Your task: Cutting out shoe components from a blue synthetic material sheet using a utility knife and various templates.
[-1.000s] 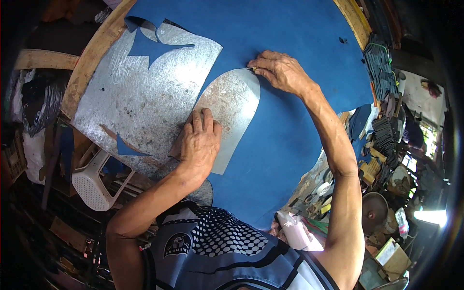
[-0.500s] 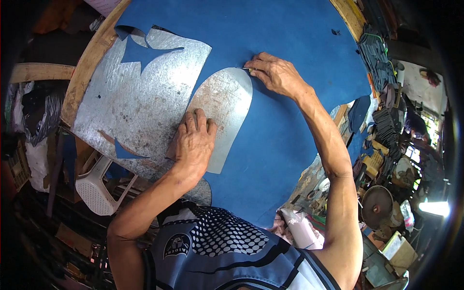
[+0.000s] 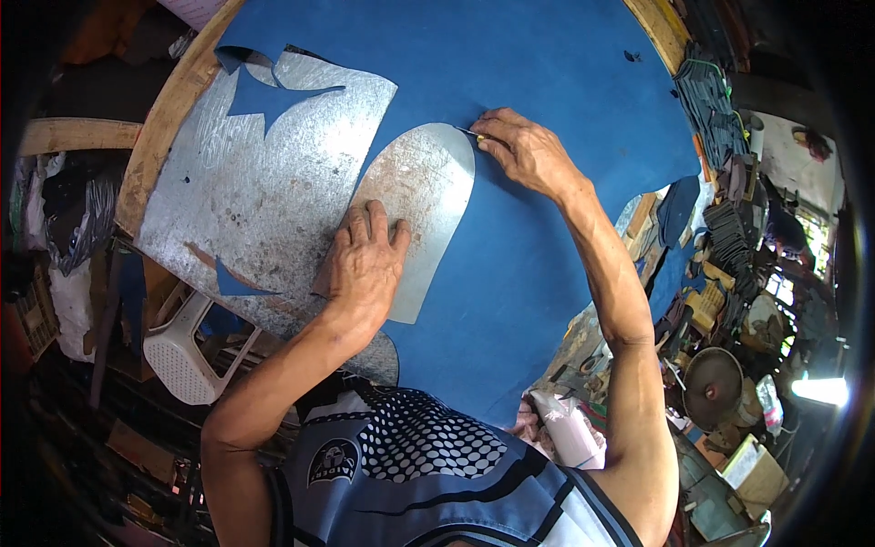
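Observation:
A blue sheet point(image 3: 538, 264), leather-like, spreads over the table. On its left part lies an arched metal template point(image 3: 436, 210), rounded at the far end and straight at the near end. My left hand point(image 3: 367, 269) rests flat on the template's left side, fingers stretched out and slightly apart. At the curved far right edge, my right hand point(image 3: 524, 150) pinches a small thin-bladed knife point(image 3: 470, 134), its tip against the template's rim. The handle is mostly hidden by my fingers.
Left of the template is a scratched metal-topped surface point(image 3: 246, 182) carrying blue offcuts point(image 3: 264, 96). A wooden edge point(image 3: 169, 118) borders the table. A white plastic stool point(image 3: 182, 360) stands below left. Stacked dark pieces point(image 3: 706, 100), clutter and a round fan point(image 3: 713, 387) fill the right side.
My right hand has shifted slightly right and toward me, with the knife still at the template's curved edge. My left hand stays on the template.

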Available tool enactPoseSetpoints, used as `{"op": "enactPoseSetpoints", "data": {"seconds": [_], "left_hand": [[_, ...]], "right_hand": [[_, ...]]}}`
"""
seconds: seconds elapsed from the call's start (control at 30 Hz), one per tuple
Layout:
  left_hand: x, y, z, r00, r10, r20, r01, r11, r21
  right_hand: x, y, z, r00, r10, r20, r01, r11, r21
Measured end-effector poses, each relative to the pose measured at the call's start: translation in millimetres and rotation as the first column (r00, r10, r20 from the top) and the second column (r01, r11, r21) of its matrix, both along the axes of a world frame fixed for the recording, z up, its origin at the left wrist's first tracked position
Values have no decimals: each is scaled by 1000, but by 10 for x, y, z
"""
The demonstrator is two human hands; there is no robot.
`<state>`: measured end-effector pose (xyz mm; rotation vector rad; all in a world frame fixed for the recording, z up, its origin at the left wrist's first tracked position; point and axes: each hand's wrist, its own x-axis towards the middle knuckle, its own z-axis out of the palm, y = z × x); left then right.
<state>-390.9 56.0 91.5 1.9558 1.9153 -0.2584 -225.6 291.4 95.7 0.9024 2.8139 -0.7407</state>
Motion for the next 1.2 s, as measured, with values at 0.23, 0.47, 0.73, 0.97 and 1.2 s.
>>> {"op": "enactPoseSetpoints", "data": {"seconds": [0.23, 0.47, 0.73, 0.97, 1.2], "left_hand": [[8, 20, 39, 1000, -19, -17, 19, 999, -27], [5, 34, 45, 1000, -14, -11, 14, 999, -32], [-19, 34, 54, 1000, -21, 0, 21, 999, 36], [-38, 47, 52, 998, -64, 6, 64, 997, 38], [-59, 49, -78, 995, -97, -5, 97, 994, 44]], "right_hand": [[68, -170, -45, 991, -126, -53, 126, 992, -2], [126, -308, -61, 976, -196, -97, 195, 980, -27], [140, -593, -90, 924, -353, -149, 346, 936, -69], [167, -893, -20, 850, -502, -157, 489, 864, -118], [78, -1135, -13, 746, -658, -105, 642, 752, -150]]}}
